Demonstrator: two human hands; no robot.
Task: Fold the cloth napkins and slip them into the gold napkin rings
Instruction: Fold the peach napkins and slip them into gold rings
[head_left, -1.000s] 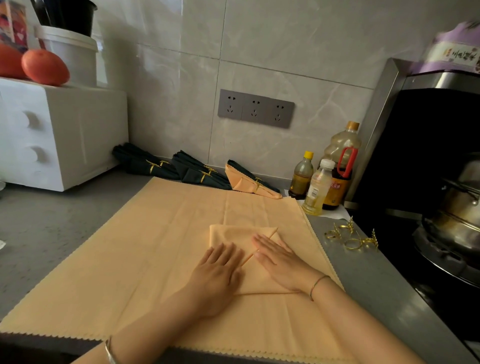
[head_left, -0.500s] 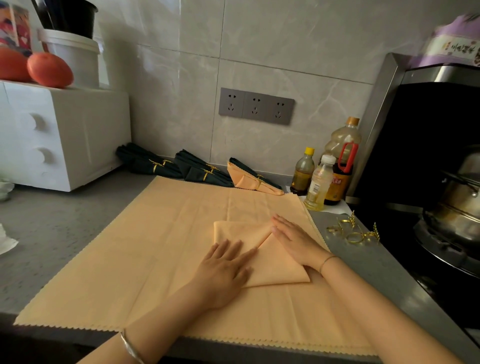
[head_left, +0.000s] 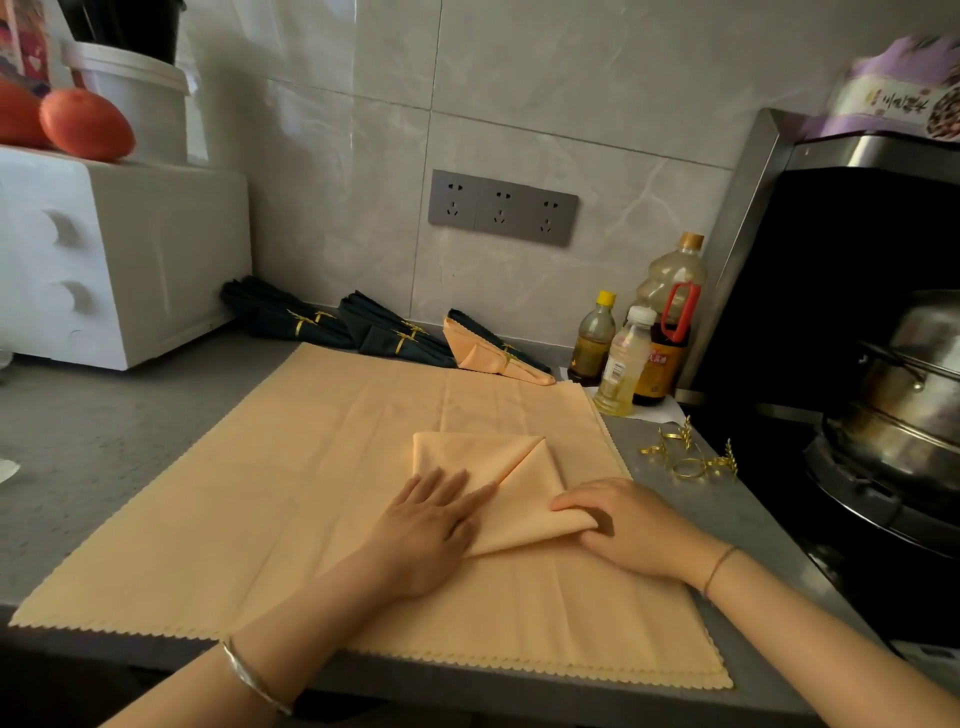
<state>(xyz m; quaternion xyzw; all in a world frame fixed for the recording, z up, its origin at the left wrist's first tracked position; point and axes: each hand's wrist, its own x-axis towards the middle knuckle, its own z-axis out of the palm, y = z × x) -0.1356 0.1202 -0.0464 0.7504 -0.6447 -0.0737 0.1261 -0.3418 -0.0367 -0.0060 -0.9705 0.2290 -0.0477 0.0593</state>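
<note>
A peach cloth napkin (head_left: 498, 467), partly folded into a pointed shape, lies on top of larger flat peach cloths (head_left: 260, 493) spread over the grey counter. My left hand (head_left: 431, 525) presses flat on the napkin's left side, fingers straight. My right hand (head_left: 618, 525) pinches the napkin's lower right corner and lifts its edge. Loose gold napkin rings (head_left: 685, 457) with leaf trim lie on the counter to the right of the cloths. Against the back wall lie finished napkins in gold rings: dark green ones (head_left: 291, 322) (head_left: 400, 338) and a peach one (head_left: 498, 358).
A white appliance (head_left: 114, 260) with orange fruit (head_left: 88, 124) on top stands at the back left. Oil and sauce bottles (head_left: 644, 343) stand at the back right. To the right are a black stove with a steel pot (head_left: 904, 395). The counter's front edge runs just below the cloths.
My right hand moved from the napkin's upper right down to its lower right corner and took hold of it. My left hand stays pressed on the left side.
</note>
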